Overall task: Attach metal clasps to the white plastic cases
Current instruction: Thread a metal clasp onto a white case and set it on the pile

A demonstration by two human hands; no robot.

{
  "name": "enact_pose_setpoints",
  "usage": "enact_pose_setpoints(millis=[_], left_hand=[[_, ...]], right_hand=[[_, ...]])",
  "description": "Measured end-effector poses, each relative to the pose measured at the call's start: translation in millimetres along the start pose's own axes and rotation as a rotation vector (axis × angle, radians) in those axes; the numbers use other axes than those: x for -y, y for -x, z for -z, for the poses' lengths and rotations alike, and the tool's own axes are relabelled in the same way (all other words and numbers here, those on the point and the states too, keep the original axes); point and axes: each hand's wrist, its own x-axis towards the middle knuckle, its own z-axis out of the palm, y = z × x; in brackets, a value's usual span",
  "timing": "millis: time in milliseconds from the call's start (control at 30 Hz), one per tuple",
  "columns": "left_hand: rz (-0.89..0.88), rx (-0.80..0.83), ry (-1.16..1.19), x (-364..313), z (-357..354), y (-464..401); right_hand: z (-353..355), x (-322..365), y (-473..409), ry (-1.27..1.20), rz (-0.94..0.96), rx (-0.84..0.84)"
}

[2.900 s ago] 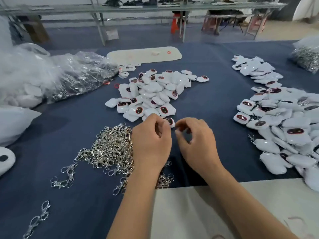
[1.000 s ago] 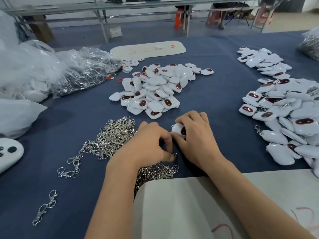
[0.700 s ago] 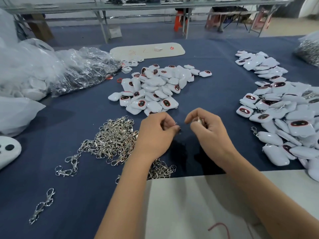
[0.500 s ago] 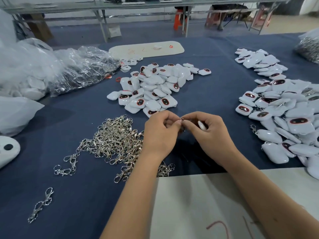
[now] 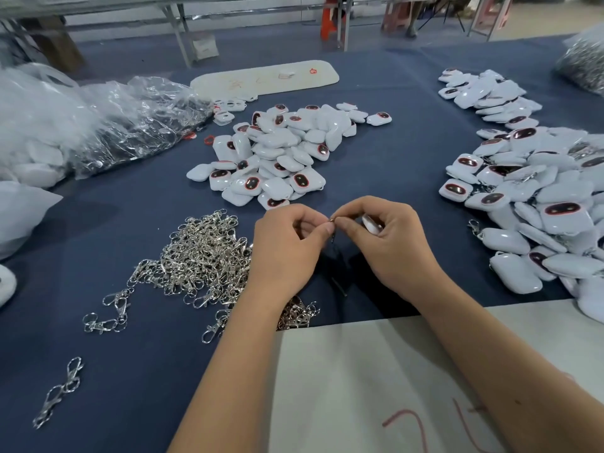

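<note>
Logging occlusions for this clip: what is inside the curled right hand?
A white plastic case shows between the right hand's fingers; most of it is covered. The left hand pinches a small metal clasp against it, mostly hidden.

Left hand (image 5: 287, 250) & right hand (image 5: 389, 243) meet fingertip to fingertip over blue tabletop (image 5: 392, 165), right gripping white case (image 5: 371, 223), w/ clasp pile (image 5: 202, 256) just left.
</note>
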Motion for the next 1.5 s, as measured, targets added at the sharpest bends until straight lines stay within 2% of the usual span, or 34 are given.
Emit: enact_pose_setpoints(millis=[333,500,967,1233,1500], left_hand=[[-0.019,0.063,0.159,-4,-9,3],[-0.035,0.017,0.149,-4,-12,4],[-0.068,0.046,0.071,0,-15,3],[-0.095,0.022,0.078,-3,-16,3],[-0.182,-0.054,0.001,-4,-16,6]], right_hand=[[4,-1,-2,-0.172,-0.083,-0.031],[2,-2,-2,-0.119,-0.096,-0.044],[1,3,-1,-0.018,-0.111,-0.034],[3,6,1,-0.069,-0.077,-0.078],[2,8,1,-0.066,-0.079,-0.039]])
